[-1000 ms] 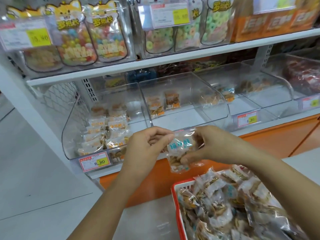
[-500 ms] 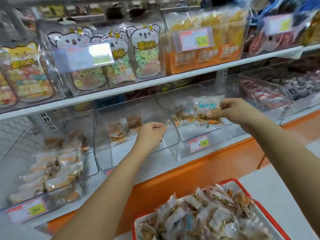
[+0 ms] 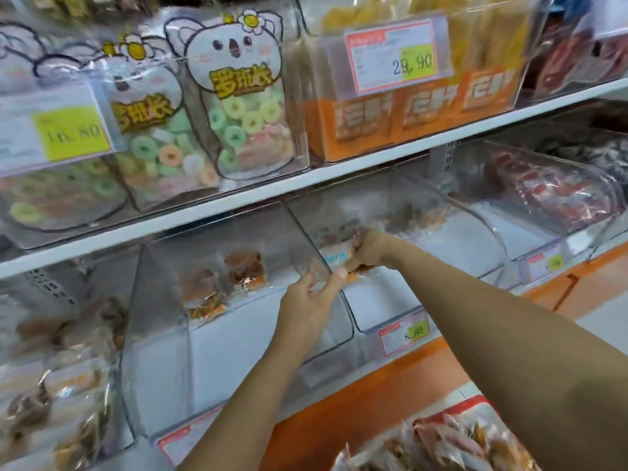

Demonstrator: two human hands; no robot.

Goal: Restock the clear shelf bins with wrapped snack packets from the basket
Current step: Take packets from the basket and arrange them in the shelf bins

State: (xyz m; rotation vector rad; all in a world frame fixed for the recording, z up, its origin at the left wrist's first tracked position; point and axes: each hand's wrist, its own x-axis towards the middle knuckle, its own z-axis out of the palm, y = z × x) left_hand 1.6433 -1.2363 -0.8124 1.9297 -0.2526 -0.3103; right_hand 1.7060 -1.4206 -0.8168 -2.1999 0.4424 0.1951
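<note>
My right hand (image 3: 372,248) reaches into a clear shelf bin (image 3: 475,239) and grips a wrapped snack packet (image 3: 334,259) with blue lettering, low at the bin's left side. My left hand (image 3: 307,300) is just below it, at the clear wall dividing this bin from its neighbour (image 3: 163,300). Its thumb lies towards the packet and its fingers on the other side; blur hides what it pinches. The red basket (image 3: 477,404), piled with wrapped packets (image 3: 448,443), shows at the bottom right.
The neighbouring bin holds two brown snack packets (image 3: 222,280). A bin at far left (image 3: 51,362) holds several packets. Above runs a white shelf (image 3: 339,171) with candy bags and orange boxes. Price tags (image 3: 404,334) hang on the orange-fronted ledge.
My right hand has carried the packet down and leftward into the bin. My left hand has risen to the bin wall beside it. The view has moved closer and rightward.
</note>
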